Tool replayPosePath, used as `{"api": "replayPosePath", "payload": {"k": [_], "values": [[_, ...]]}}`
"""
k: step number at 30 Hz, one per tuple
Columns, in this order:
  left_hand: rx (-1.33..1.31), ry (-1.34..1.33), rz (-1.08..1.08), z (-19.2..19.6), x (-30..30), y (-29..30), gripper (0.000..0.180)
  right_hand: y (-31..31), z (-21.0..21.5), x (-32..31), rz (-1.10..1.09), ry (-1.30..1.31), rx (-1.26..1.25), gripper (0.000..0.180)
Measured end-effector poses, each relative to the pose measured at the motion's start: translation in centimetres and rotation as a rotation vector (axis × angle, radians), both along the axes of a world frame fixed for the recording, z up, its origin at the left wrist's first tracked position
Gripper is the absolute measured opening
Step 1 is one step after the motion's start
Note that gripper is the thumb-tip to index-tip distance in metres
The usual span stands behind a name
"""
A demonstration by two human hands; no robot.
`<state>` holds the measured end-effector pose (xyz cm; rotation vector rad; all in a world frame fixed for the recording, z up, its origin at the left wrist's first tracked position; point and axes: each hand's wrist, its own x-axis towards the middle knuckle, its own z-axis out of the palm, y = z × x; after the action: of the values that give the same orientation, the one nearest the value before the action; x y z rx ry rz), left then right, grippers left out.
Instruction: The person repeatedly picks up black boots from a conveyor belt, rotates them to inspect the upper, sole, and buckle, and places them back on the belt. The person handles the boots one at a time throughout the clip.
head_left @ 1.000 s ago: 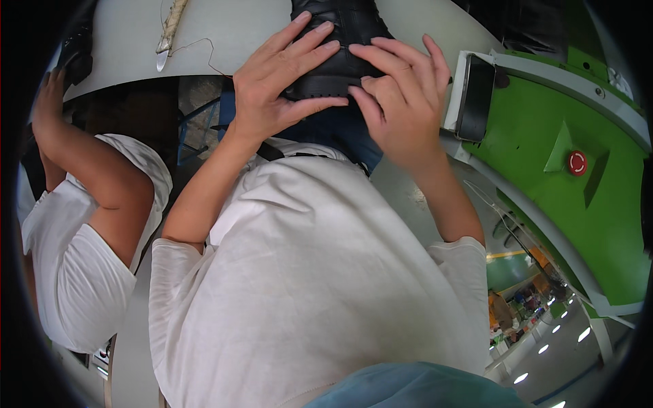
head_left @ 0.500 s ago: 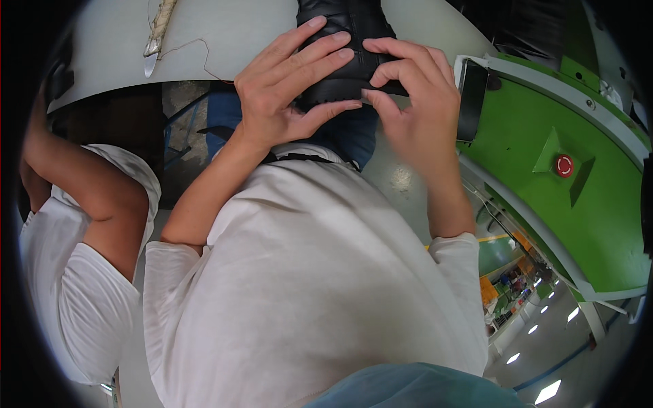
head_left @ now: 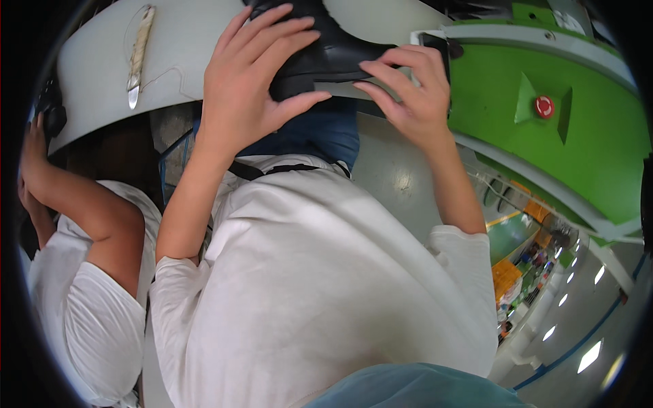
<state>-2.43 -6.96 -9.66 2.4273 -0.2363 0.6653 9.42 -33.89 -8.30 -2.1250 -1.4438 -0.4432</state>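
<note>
A black boot (head_left: 343,60) is at the near edge of the pale table, its side toward me and its toe pointing right. My left hand (head_left: 238,92) spans the heel end, fingers spread over the upper and thumb stretched along the sole's edge. At the toe, my right hand (head_left: 422,95) grips the boot between bent fingers and thumb. Part of the shaft is cut off by the top of the view. To the left lies a knife (head_left: 139,58) with a wrapped, pale handle and a short blade.
A thin thread (head_left: 173,70) curls across the table (head_left: 95,61) beside the knife. On my right stands a green machine panel (head_left: 490,88) with a red push button (head_left: 544,107). Close on my left, a person in a white shirt (head_left: 95,292) works at a black item (head_left: 51,112).
The boot has turned so its toe points right and its side shows. My left hand has shifted to its heel end, my right to its toe. The whole view has shifted too.
</note>
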Motion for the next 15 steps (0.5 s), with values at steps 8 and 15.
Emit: {"api": "replayPosePath", "payload": {"k": [8, 15], "values": [[0.081, 0.148, -0.28, -0.2, 7.4, -2.8, 0.075, 0.0, 1.5, 1.3, 0.061, -0.103, -0.143, 0.024], [0.085, 0.127, -0.3, -0.4, 6.7, -2.9, 0.075, 1.4, 1.3, 1.2, 0.148, -0.058, -0.244, 0.012]]}}
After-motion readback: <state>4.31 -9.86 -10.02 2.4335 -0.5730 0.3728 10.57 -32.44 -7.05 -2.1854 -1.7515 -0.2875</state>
